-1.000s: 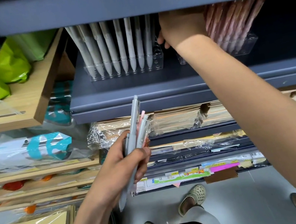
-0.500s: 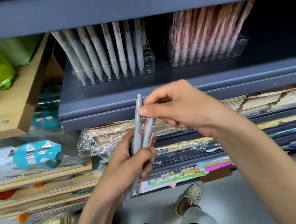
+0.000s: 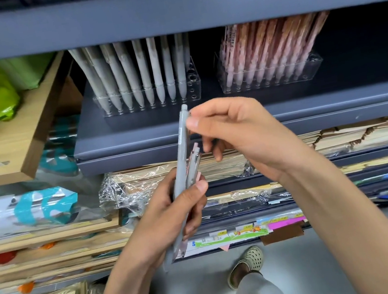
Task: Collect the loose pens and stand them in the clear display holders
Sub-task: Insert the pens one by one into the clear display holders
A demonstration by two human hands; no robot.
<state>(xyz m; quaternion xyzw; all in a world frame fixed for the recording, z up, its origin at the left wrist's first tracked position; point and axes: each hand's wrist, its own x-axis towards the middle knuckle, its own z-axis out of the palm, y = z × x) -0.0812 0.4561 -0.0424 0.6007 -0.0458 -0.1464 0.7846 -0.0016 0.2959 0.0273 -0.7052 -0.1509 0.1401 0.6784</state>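
So over at about 7 o'clock from centre, my left hand (image 3: pixel 173 213) is wrapped around a little bunch of loose pens (image 3: pixel 188 175). It's basically acting as the caddy so the other hand can shuttle them one at a time. The long matte grey plastic pen (image 3: pixel 181 159) sticks up tallest out of that fist, with a shorter pale pink pen (image 3: pixel 195 147) tucked just beside it on the right. Up at 11 o'clock the clear acrylic holder of grey pens (image 3: pixel 148 98) sits on the dark slate-blue metal shelf (image 3: pixel 284 112), pens standing tip-down in a row. Its right end has a few empty holes, which I reckon is where this grey one belongs. Dead centre, my right hand (image 3: pixel 241 134) is pinching the grey pen's top end between thumb and forefinger. It looks like the start of drawing it out of the bunch, though it's not free of the left hand yet. At 1 o'clock the second clear acrylic holder (image 3: pixel 270 76), packed with pink pens, is where I'd guess the pink one goes.
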